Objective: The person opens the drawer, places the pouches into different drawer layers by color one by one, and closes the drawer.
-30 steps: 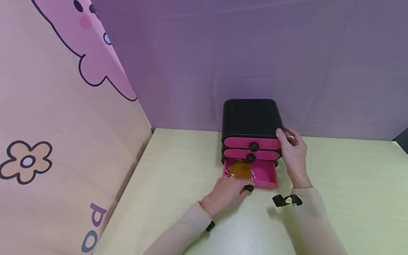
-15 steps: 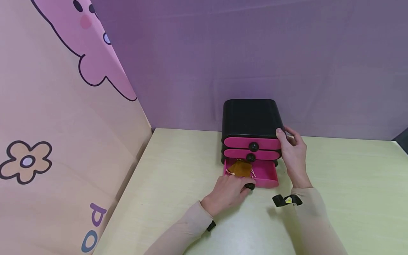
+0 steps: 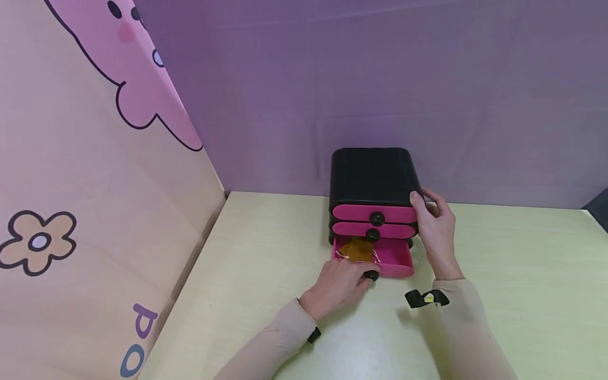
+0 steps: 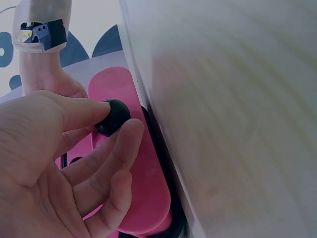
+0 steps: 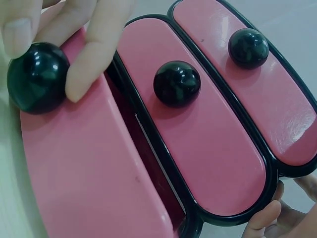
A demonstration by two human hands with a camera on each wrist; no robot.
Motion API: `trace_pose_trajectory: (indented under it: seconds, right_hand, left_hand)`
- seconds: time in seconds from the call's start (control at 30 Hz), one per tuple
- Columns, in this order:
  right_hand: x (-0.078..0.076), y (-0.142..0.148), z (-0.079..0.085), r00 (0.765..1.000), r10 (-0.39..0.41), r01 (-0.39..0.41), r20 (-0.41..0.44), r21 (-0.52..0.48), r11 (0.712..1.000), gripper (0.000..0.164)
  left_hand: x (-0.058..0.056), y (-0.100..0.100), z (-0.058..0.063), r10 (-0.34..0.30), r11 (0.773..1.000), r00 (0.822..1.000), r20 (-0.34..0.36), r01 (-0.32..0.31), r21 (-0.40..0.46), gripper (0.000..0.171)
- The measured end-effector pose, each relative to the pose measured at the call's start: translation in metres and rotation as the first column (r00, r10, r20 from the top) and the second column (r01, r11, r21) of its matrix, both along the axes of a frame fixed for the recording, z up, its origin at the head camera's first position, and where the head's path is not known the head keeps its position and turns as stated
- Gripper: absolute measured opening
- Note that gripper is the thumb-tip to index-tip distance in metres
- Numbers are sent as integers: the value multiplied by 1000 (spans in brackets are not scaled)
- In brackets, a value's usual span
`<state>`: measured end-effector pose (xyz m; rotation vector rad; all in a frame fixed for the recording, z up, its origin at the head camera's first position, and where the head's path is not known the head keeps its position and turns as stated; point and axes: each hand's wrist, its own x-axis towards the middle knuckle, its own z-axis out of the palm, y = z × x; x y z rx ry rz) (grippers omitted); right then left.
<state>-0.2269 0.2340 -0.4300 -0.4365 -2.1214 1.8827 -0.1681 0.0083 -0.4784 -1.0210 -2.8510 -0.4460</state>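
A small black drawer cabinet (image 3: 372,174) with pink drawer fronts stands on the table. Its bottom drawer (image 3: 398,271) is pulled partway out, and inside lies a brown drawstring pouch (image 3: 358,250) with pale cords. My left hand (image 3: 336,289) pinches that drawer's round black knob (image 4: 116,118) between thumb and fingers. On the cabinet's right side, my right hand (image 3: 438,235) grips the body, thumb at the front upper edge and fingers around the side. In the right wrist view, the two upper drawers, with knobs (image 5: 177,84) of their own, are closed.
The pale wooden table (image 3: 522,285) extends on both sides of the cabinet. Behind it hangs a purple cloth backdrop (image 3: 380,79). A panel (image 3: 95,174) with cartoon prints stands along the left table edge.
The bottom drawer has slid slightly inward, with my left hand on its knob moving along. My right hand keeps its place on the cabinet.
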Motion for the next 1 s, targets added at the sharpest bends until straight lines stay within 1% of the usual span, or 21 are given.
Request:
trace_pose_trajectory:
  seconds: [0.37, 0.47, 0.67, 1.0]
  right_hand:
    - [-2, 0, -2, 1000, 6, -6, 3, -7, 1000, 60]
    - [-2, 1, -3, 1000, 8, -8, 6, -6, 1000, 60]
    - [-3, 1, -3, 1000, 10, -10, 5, -11, 1000, 61]
    - [-2, 1, -2, 1000, 10, -10, 8, -10, 1000, 60]
  left_hand:
    - [-6, -1, -1, 14, 1000, 1000, 2, -14, -4, 30]
    - [-7, -1, 0, 15, 1000, 1000, 19, -15, 8, 30]
    - [-13, 0, 0, 40, 999, 998, 52, -41, 32, 33]
    - [-20, 1, -3, 58, 997, 997, 58, -61, 52, 33]
